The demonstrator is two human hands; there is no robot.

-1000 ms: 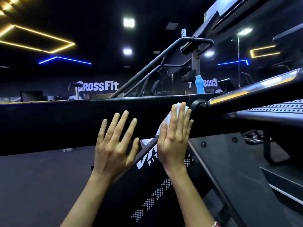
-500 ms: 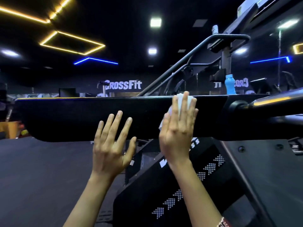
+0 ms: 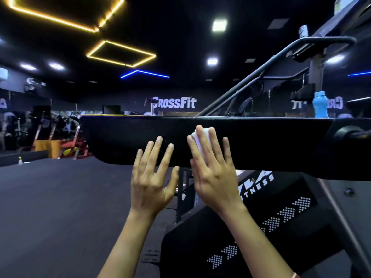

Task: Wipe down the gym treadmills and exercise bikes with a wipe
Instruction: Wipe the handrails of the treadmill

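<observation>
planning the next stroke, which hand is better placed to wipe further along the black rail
Right. The right hand presses the white wipe flat against the black rail, while the left hand is spread open beside it, holding nothing.

Over the last second the right hand (image 3: 212,173) has slid the white wipe (image 3: 197,140) leftward along the black side panel (image 3: 271,143), away from the round joint (image 3: 345,133), with the left hand (image 3: 149,177) shifting left beside it.
</observation>
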